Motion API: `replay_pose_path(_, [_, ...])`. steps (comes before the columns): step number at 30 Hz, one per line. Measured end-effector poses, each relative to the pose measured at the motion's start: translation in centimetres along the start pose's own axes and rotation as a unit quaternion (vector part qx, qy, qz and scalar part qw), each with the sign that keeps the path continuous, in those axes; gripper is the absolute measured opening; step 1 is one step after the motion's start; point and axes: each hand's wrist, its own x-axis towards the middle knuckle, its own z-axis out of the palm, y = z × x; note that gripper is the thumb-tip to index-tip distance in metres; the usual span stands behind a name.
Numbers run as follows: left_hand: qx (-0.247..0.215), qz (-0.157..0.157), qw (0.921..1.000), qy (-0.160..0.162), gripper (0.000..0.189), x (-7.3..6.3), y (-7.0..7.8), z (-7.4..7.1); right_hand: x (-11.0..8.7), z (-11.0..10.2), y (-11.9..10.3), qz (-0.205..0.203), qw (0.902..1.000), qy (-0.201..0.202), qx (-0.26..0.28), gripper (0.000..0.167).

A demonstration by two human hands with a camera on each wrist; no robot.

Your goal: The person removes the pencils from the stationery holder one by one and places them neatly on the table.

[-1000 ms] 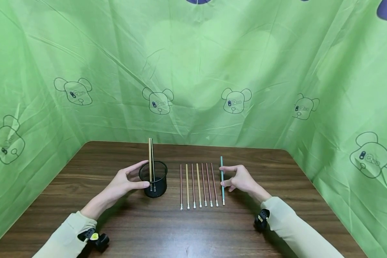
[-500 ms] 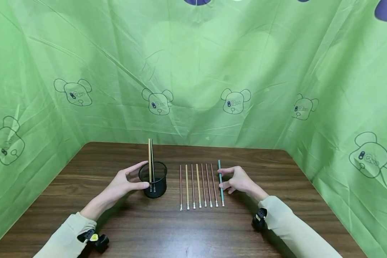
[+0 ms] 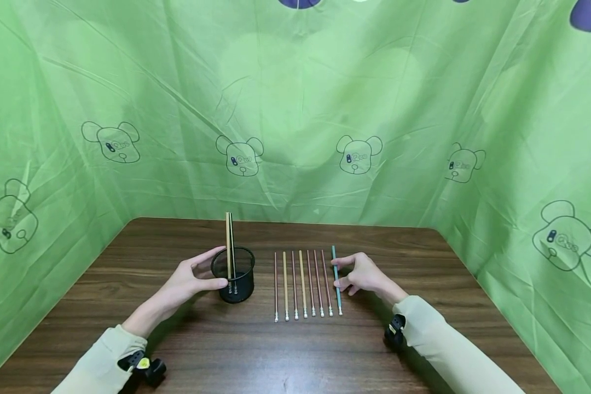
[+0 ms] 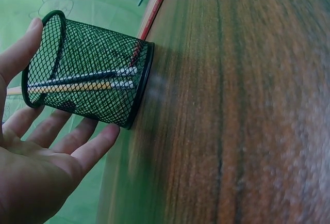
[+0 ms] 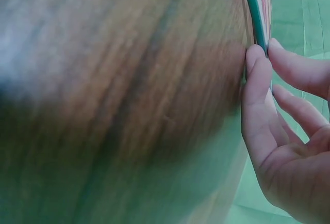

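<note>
My left hand [image 3: 184, 282] grips a black mesh pencil cup [image 3: 238, 290], thumb at the near rim and fingers round the far side. Two pencils [image 3: 230, 235], one natural wood and one dark, lean upright in it; the left wrist view shows their pale ends near the bottom. My right hand [image 3: 364, 273] pinches a blue pencil [image 3: 338, 298] between thumb and index finger. This pencil lies at the right end of a row of several dark red and yellow pencils [image 3: 302, 284], a small gap apart from its neighbour. In the right wrist view the fingertips meet at the blue pencil [image 5: 253, 12].
The pencils rest on a brown wood-grain table [image 3: 285, 361], silvery ends toward me. A green curtain [image 3: 295, 109] printed with bear heads hangs behind the table and at both sides. Each wrist wears a black strap with a small camera.
My right hand has shifted the blue pencil a little left, nearer the row, and its far end has come slightly toward me. The left hand and cup stay put.
</note>
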Motion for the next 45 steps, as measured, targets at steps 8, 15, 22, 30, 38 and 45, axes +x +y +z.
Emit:
replay_pose_path(8, [-0.002, 0.006, 1.0, -0.001, 0.08, -0.02, -0.01, -0.01, 0.37, 0.32, -0.52, -0.001, 0.9996, -0.001, -0.027, 0.057])
replay_pose_path(15, [0.006, 0.005, 1.0, -0.003, 0.081, -0.02, 0.03, -0.09, 0.55, 0.42, -0.6, -0.002, 0.9989, -0.001, -0.047, 0.056])
replay_pose_path(22, [0.001, 0.004, 1.0, -0.002, 0.081, 0.05, 0.04, -0.09, 0.53, 0.38, -0.7, -0.011, 0.9985, -0.006, -0.054, 0.055])
replay_pose_path(30, [0.003, 0.004, 1.0, -0.002, 0.081, 0.02, 0.13, 0.0, 0.4, 0.49, -0.64, -0.008, 0.9988, -0.009, -0.048, 0.054])
replay_pose_path(38, [0.007, 0.008, 0.9999, -0.003, 0.08, -0.05, 0.29, -0.01, 0.39, 0.62, -0.56, -0.004, 0.9978, 0.009, -0.065, 0.054])
replay_pose_path(45, [0.001, 0.005, 1.0, -0.005, 0.08, -0.12, 0.33, 0.08, 0.41, 0.83, -0.49, 0.004, 0.997, 0.023, -0.073, 0.053])
